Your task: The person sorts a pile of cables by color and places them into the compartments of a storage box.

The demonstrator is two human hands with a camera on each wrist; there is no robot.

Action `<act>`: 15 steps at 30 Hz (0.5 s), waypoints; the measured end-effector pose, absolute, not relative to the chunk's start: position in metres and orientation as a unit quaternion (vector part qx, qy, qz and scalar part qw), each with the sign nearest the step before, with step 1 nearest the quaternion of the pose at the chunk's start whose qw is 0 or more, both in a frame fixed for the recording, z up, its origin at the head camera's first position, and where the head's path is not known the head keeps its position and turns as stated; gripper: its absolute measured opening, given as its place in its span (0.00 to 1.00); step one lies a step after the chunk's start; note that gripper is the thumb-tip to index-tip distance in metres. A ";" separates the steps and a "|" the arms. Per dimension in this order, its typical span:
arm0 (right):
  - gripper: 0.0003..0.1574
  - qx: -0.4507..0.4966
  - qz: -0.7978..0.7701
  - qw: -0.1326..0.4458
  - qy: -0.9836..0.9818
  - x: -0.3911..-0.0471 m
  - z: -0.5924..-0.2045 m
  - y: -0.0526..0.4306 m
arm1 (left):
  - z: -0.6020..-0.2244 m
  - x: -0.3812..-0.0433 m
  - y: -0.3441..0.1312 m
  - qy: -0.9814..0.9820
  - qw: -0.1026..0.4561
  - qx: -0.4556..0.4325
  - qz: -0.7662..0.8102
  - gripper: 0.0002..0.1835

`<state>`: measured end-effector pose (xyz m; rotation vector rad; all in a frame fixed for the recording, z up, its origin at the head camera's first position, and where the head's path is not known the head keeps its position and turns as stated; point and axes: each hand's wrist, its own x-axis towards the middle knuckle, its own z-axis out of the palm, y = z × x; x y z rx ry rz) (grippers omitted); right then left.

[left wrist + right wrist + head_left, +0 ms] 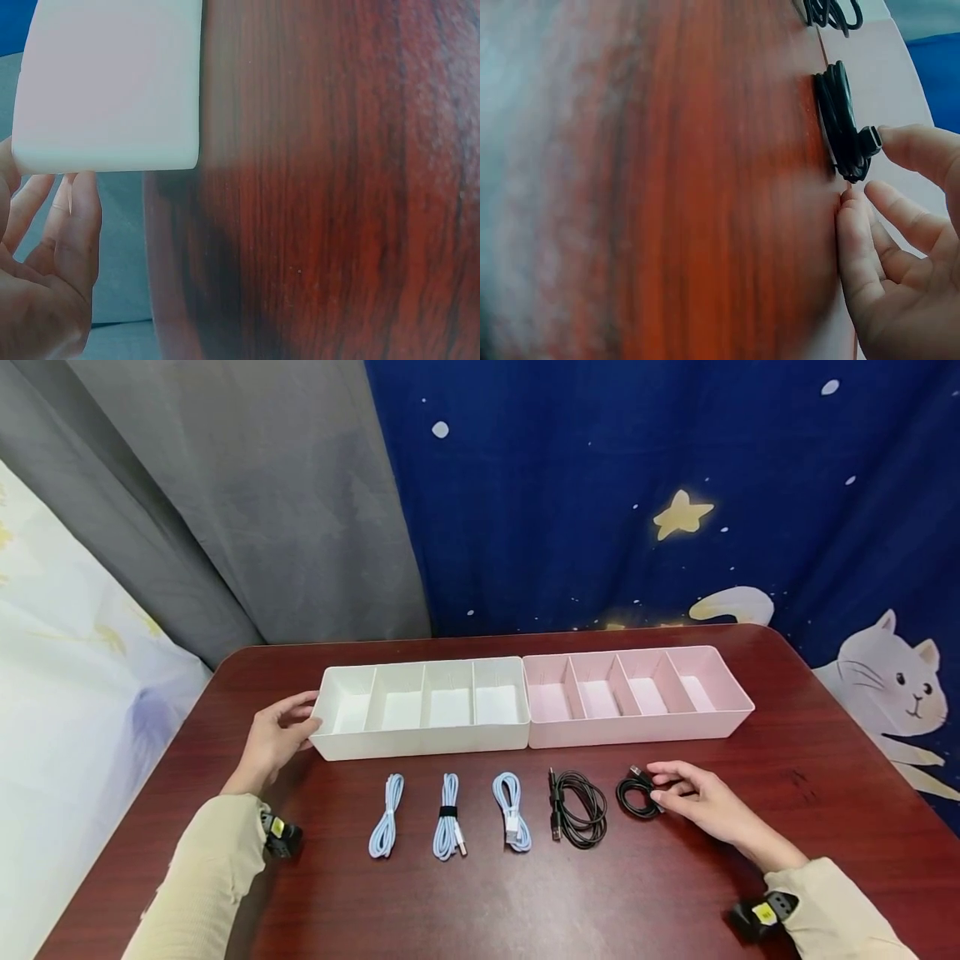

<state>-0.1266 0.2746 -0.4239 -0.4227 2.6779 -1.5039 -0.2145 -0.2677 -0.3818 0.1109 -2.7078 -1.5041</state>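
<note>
My left hand [276, 739] is at the left end of a white divided storage box [420, 742], thumb and fingertips right at its end wall. In the left wrist view, the fingers reach the lower edge of the white box [109, 90]. Beside a small coiled black cable [634, 800] is my right hand [701, 800], thumb and fingers apart. In the right wrist view, the thumb tip is right at the plug of the black cable [840, 124], and the other fingertips lie near the coil's edge. A pink divided box [637, 728] stands end to end with the white one.
Left of the small black coil lie a larger coiled black cable [588, 810] and three light blue bundled cables: one [512, 814] with a white plug, one [448, 818] with a black strap, and one [386, 818] farthest left. The dark red wooden table [525, 910] ends before curtains [562, 527].
</note>
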 end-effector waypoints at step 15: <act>0.24 -0.093 -0.481 0.068 0.869 -0.134 -0.425 0.273 | -0.380 -0.214 -0.268 -0.874 0.017 0.033 -0.485 0.26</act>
